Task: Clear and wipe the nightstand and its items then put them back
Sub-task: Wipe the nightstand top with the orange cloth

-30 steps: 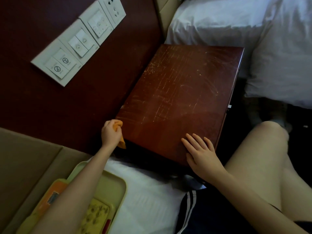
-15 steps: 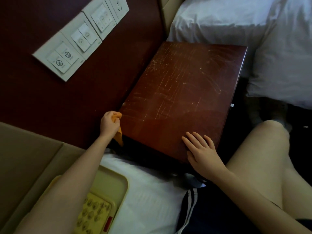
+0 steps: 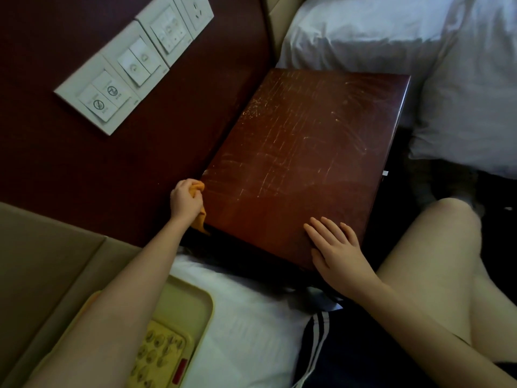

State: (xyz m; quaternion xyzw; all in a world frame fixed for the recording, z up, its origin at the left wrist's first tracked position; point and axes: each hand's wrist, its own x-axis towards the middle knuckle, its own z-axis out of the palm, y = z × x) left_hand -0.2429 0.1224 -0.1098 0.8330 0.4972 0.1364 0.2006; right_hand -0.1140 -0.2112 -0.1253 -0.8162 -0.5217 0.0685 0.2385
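The dark red wooden nightstand point(image 3: 302, 163) fills the middle of the head view, its scratched top bare. My left hand point(image 3: 186, 200) grips an orange cloth point(image 3: 199, 217) against the nightstand's near left corner, by the wall panel. The cloth hangs down the side edge below my fist. My right hand point(image 3: 335, 247) rests flat on the near right part of the top, fingers straight and slightly spread.
A yellow tray point(image 3: 193, 301) holding a phone keypad lies on the white bed at lower left, under my left arm. White switch plates point(image 3: 134, 63) sit on the maroon wall panel. Another bed with white bedding point(image 3: 419, 51) borders the nightstand's far side. My bare knee point(image 3: 447, 225) is at right.
My left hand with the cloth has slid a little along the nightstand's left edge toward the wall. My right hand stays flat in the same spot.
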